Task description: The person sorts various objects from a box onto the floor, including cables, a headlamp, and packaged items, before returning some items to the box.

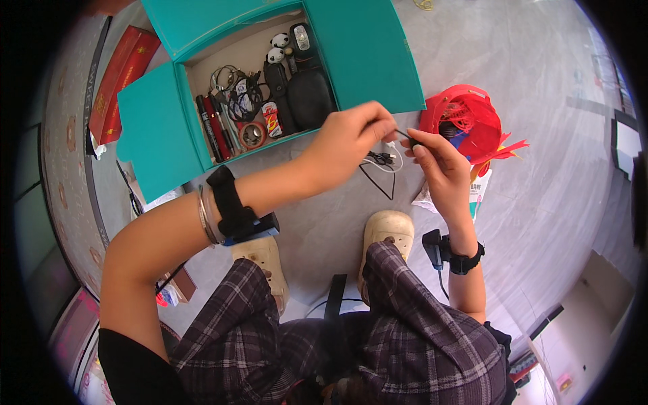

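Observation:
My left hand (357, 131) and my right hand (438, 162) are close together, right of the teal box's lower edge. Both grip a thin black cable (405, 135), stretched short between the fingertips; my right fingers hold a thicker dark part of it. Just below hang or lie a white cable (392, 167) and a black cable with a USB plug (382, 158). The open teal cardboard box (364, 55) holds pens (215, 129), tangled cables (245, 101), a roll of tape (252, 135), a small red tin (272, 120), black pouches (310, 98) and two panda figures (277, 48).
A red bag (478, 119) with things inside stands at the right, over a white packet (481, 190). A long red box (121, 81) lies left of the teal box. My feet in beige clogs (387, 230) rest on the grey floor. A wall or panel edge runs along the left.

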Available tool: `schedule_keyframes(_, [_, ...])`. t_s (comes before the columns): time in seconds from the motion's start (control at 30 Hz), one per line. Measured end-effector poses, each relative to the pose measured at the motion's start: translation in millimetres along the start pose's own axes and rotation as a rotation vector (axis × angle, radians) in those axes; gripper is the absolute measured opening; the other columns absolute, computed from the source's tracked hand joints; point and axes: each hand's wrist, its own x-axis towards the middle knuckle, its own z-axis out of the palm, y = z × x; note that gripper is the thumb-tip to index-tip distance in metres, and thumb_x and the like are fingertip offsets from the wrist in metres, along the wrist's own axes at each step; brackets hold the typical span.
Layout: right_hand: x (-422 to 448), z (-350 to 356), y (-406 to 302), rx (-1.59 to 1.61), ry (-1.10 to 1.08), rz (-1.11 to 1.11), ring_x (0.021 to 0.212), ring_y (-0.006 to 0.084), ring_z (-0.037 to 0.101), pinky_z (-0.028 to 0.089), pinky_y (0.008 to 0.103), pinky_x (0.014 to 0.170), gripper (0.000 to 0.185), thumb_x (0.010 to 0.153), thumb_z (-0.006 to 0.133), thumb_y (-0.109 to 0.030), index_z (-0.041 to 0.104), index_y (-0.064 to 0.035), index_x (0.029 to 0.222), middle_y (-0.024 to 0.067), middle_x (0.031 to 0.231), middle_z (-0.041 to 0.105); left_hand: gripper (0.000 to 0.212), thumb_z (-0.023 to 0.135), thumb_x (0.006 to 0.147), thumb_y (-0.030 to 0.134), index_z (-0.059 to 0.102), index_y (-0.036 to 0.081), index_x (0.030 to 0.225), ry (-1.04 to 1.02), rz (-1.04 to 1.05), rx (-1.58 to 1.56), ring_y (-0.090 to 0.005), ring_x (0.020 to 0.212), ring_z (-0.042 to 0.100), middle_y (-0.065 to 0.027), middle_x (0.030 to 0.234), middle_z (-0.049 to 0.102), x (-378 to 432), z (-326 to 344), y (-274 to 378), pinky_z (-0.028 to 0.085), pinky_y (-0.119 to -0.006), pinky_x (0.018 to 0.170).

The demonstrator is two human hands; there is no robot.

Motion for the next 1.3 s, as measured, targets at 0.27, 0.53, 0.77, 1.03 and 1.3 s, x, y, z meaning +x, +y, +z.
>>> schedule_keyframes(0.27, [7.3, 30.7, -11.2, 0.139, 0.061, -0.135, 0.076, 0.0107, 0.060, 0.049, 0.0208, 0.068, 0.016, 0.075, 0.063, 0.005, 0.055, 0.0018, 0.088, 0.0068, 0.086, 0.057, 0.026, 0.042, 0.093, 0.022, 0.040, -0.002, 0.103, 0.196, -0.141, -0.701, -0.0224, 0.100, 0.055, -0.0148, 0.100, 0.057, 4.5, 15.6, 28.6, 0.046, -0.032, 0.086])
schedule_keyframes(0.53, [17.7, 39.8, -17.1, -0.303, 0.061, -0.335, 0.077, 0.0170, 0.055, 0.043, 0.0268, 0.064, 0.026, 0.069, 0.070, -0.006, 0.057, -0.0017, 0.092, 0.0053, 0.083, 0.056, 0.027, 0.033, 0.096, 0.028, 0.040, 0.003, 0.102, 0.232, -0.080, -0.634, -0.0168, 0.089, 0.055, 0.0007, 0.064, 0.040, 11.5, -4.0, 31.9, 0.042, -0.030, 0.071])
schedule_keyframes(0.77, [13.3, 16.7, -16.6, -0.325, -0.201, -0.143, 0.065, 0.0144, 0.052, 0.039, 0.0251, 0.056, 0.011, 0.077, 0.064, -0.007, 0.059, -0.0018, 0.086, 0.0056, 0.072, 0.052, 0.027, 0.033, 0.096, 0.030, 0.043, 0.005, 0.095, 0.278, -0.101, -0.542, -0.0086, 0.059, 0.045, 0.0028, 0.060, 0.034, 10.7, -17.2, 35.0, 0.035, -0.023, 0.053])
schedule_keyframes(1.03, [14.1, 7.2, -28.4, -0.421, -0.237, -0.267, 0.059, 0.0130, 0.051, 0.040, 0.0247, 0.052, 0.012, 0.074, 0.067, -0.005, 0.057, -0.0009, 0.079, 0.0047, 0.069, 0.047, 0.032, 0.034, 0.095, 0.034, 0.046, 0.004, 0.093, -0.005, -0.226, -0.131, -0.0030, 0.044, 0.029, -0.0008, 0.068, 0.045, 10.9, -7.0, 9.1, 0.028, -0.019, 0.040])
schedule_keyframes(1.3, [17.9, -6.4, -28.8, -0.360, -0.244, -0.238, 0.059, 0.0103, 0.050, 0.041, 0.0226, 0.052, 0.013, 0.072, 0.068, -0.003, 0.055, 0.0000, 0.075, 0.0042, 0.070, 0.048, 0.046, 0.032, 0.093, 0.043, 0.052, 0.002, 0.087, -0.305, -0.284, 0.027, -0.0104, 0.065, 0.045, -0.0043, 0.073, 0.052, 7.2, -12.5, 23.1, 0.038, -0.025, 0.061])
